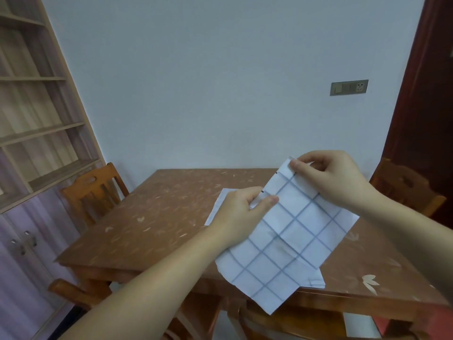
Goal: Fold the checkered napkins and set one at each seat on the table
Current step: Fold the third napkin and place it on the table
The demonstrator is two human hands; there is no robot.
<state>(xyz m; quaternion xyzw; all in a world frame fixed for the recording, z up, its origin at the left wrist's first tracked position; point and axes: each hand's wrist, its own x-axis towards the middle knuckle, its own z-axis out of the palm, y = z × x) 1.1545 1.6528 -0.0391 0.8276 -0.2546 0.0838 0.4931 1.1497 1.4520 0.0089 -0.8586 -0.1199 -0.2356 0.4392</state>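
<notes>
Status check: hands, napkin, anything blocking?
Left hand and right hand both grip the checkered napkin, held above the table. More napkins lie underneath. Nothing in the way.

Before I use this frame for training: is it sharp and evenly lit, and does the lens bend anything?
Head view: soft, even light with no glare and only faint shadows; the napkin grid and both hands read clearly, a little soft; wide-angle distortion tilts the shelf and door inward and stretches the forearms at the bottom edge.
</notes>
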